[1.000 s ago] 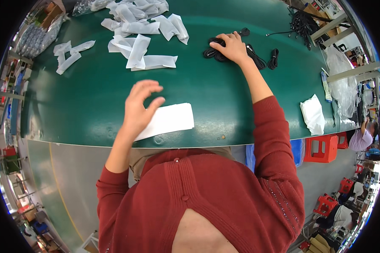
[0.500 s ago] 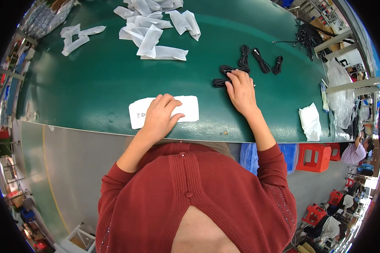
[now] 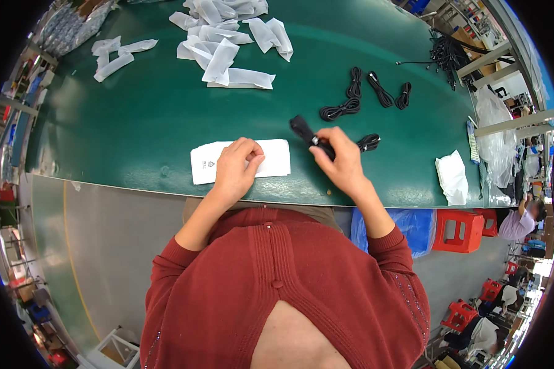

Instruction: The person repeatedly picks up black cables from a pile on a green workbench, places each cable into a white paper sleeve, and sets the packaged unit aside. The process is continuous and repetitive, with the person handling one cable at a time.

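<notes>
A bundled black cable [image 3: 303,130] is gripped in my right hand [image 3: 343,161], thumb and fingers closed round its near end, a little above the green tabletop. Just left of it lies a flat stack of white bags [image 3: 274,157] near the table's front edge. My left hand [image 3: 237,166] rests on that stack, its fingers curled and the thumb drawn in against them at the top bag. Beyond my right hand several more coiled black cables [image 3: 340,109] lie on the table, and another coil [image 3: 369,142] sits just right of that hand, partly hidden by it.
Filled white sleeves [image 3: 218,58] are heaped at the far middle, with a few more [image 3: 114,58] at far left. A crumpled white bag [image 3: 452,178] lies at the right front edge. Loose black cables [image 3: 446,55] hang at far right. Red stools [image 3: 458,230] stand beyond the edge.
My right hand has picked up a black cable bundle from the group and brought it nearer, toward the white stack. My left hand's thumb has drawn in toward its fingers.
</notes>
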Motion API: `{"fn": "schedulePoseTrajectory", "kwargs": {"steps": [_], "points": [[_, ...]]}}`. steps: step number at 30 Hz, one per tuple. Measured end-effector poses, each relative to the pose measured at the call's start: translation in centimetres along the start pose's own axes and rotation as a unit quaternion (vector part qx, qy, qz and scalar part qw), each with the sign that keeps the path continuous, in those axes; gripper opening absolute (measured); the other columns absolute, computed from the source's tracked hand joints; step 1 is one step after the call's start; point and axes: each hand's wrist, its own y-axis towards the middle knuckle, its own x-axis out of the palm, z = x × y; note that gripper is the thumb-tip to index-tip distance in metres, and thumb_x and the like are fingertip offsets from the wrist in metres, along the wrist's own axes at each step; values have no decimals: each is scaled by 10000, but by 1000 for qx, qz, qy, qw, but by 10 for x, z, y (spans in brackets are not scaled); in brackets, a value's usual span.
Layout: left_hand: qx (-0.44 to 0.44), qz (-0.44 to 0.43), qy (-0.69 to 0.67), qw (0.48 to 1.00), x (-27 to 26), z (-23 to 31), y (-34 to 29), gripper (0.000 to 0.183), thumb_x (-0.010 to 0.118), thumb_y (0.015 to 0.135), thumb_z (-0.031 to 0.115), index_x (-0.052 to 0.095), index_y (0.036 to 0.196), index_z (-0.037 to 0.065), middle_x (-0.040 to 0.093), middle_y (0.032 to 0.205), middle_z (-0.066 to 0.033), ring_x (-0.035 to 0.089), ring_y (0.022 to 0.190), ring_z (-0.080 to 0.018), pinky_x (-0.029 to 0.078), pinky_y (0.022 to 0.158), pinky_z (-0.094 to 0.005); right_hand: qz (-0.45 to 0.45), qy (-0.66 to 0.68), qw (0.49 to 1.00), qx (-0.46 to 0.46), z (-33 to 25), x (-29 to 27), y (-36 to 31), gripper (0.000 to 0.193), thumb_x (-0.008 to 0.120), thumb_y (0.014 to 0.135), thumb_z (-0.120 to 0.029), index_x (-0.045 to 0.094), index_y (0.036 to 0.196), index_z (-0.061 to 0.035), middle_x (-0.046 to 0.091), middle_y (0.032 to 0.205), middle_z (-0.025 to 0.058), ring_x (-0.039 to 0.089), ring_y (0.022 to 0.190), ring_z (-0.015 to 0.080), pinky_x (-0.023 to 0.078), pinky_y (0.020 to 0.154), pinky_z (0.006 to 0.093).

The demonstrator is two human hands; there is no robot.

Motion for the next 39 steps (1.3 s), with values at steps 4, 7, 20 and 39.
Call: {"fn": "schedulePoseTrajectory", "kwargs": {"steps": [4, 7, 20, 39], "points": [[-29, 8, -79, 996, -1, -2, 0, 65, 647, 854, 7, 586, 873, -4, 579, 820, -81, 560, 765, -182, 459, 740, -291, -72, -22, 996, -48, -15, 4, -7, 250, 712, 816, -134, 606, 1029, -54, 591, 862, 102, 622, 707, 290, 501, 615, 383], [-19, 17, -97, 995, -3, -3, 0, 62, 641, 866, 8, 583, 879, -10, 576, 830, -76, 559, 767, -173, 461, 751, -291, -129, -58, 987, -72, -17, 1, -7, 262, 721, 802, -140, 628, 1030, -49, 593, 848, 92, 613, 691, 291, 498, 603, 375], [202, -41, 62, 977, -15, 25, 6, 117, 641, 770, -37, 566, 833, 27, 571, 947, -108, 538, 899, -305, 454, 790, -395, -192, 303, 896, 262, -6, 25, -17, 276, 649, 926, -256, 694, 1070, -24, 623, 803, 49, 547, 716, 125, 463, 648, 269], [40, -93, -134, 986, -35, 36, 33, 85, 626, 882, 83, 559, 868, 32, 590, 1014, -81, 552, 975, -194, 433, 892, -318, 64, 256, 963, 48, -29, 41, 0, 264, 778, 773, -29, 609, 976, -14, 594, 1058, 121, 594, 747, 150, 512, 648, 265]]}}
